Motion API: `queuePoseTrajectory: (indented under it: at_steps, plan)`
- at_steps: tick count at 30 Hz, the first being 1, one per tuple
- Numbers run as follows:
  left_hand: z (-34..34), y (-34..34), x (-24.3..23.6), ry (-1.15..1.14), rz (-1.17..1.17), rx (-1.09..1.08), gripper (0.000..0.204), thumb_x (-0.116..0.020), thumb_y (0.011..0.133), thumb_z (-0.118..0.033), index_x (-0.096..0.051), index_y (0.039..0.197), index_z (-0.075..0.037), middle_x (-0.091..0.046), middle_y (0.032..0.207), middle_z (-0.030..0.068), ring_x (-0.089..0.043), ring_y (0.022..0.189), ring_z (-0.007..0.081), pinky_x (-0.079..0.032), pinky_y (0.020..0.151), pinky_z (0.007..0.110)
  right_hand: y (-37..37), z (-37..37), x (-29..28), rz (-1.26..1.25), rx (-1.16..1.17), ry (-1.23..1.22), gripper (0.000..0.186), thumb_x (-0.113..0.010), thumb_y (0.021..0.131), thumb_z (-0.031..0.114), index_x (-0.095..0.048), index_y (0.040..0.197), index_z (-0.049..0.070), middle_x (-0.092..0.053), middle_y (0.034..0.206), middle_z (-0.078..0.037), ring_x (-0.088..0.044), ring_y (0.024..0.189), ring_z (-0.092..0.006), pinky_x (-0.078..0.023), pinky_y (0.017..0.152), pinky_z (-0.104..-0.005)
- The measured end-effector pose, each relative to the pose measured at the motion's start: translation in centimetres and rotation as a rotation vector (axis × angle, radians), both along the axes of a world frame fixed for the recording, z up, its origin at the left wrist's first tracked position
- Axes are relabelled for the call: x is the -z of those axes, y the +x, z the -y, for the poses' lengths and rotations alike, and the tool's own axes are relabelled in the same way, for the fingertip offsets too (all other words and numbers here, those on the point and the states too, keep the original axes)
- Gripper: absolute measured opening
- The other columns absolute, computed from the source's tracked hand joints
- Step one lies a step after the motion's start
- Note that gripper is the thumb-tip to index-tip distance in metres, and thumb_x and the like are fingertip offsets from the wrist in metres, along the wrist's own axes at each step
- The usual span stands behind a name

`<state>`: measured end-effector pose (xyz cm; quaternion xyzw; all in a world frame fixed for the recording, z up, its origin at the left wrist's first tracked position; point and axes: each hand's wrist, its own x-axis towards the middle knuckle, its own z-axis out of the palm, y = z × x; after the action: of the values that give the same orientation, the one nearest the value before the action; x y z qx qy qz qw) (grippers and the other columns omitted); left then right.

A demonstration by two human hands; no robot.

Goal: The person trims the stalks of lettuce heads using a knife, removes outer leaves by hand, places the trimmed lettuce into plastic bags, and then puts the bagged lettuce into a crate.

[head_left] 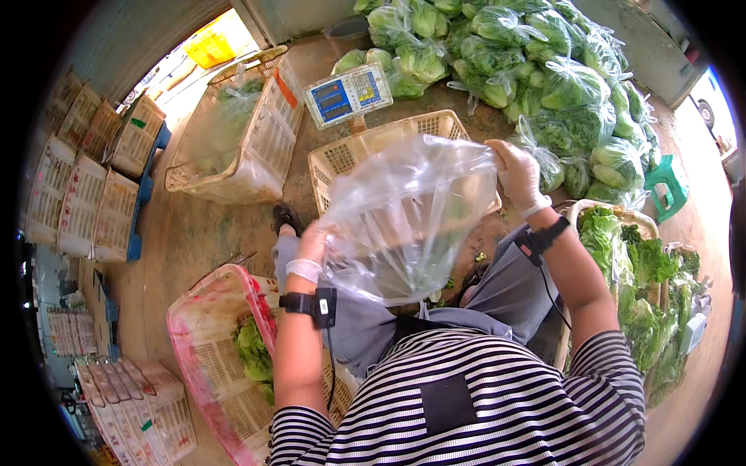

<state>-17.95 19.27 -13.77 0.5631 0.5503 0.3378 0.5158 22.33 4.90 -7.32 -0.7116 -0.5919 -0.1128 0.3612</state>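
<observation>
A large clear plastic bag (404, 225) is stretched between my hands, above my lap. My left hand (312, 247), in a thin see-through glove, grips the bag's left edge. At the upper right corner my gloved right hand (518, 175) pinches the film between thumb and fingers. The bag looks puffed out, with nothing visible inside it. Behind and partly beneath it stands a cream plastic crate (334, 158), seen in part through the film. A scale display (348, 96) with a blue and white panel rises beyond the crate.
Bagged green lettuce (571, 101) is heaped at the far right. Loose lettuce (649, 264) fills a basket at my right. A pink-rimmed crate (203, 326) holding some leaves (252, 349) lies at my left. Another crate (260, 132) with bagged greens stands far left, near a green stool (667, 186) opposite.
</observation>
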Motion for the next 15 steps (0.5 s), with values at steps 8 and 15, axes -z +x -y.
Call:
queuePoseTrajectory:
  at_steps: [8,15]
  plan:
    - [-3.5,7.4,-18.8,0.957,-0.474,-0.082,0.018,-0.047,0.084,-0.006,-0.061,0.092,0.001,-0.063,0.083,0.0221,-0.063,0.076,0.0337,-0.049,0.067,0.043,4.3,-7.3,-11.0,0.305,-0.213,-0.097,0.015,-0.050,0.085,0.008,-0.064,0.086,0.005,-0.066,0.082,-0.009,-0.064,0.071,-0.0220,-0.052,0.061,-0.0337]
    - [-4.8,10.7,-5.7,0.599,-0.024,0.245,0.023,-0.048,0.088,-0.008,-0.057,0.107,0.000,-0.062,0.098,0.0088,-0.059,0.095,0.0211,-0.047,0.085,0.035,5.4,-7.8,-0.9,-0.321,0.066,-0.200,0.021,-0.055,0.080,0.003,-0.065,0.098,0.004,-0.066,0.090,-0.015,-0.064,0.081,-0.0251,-0.052,0.072,-0.0349]
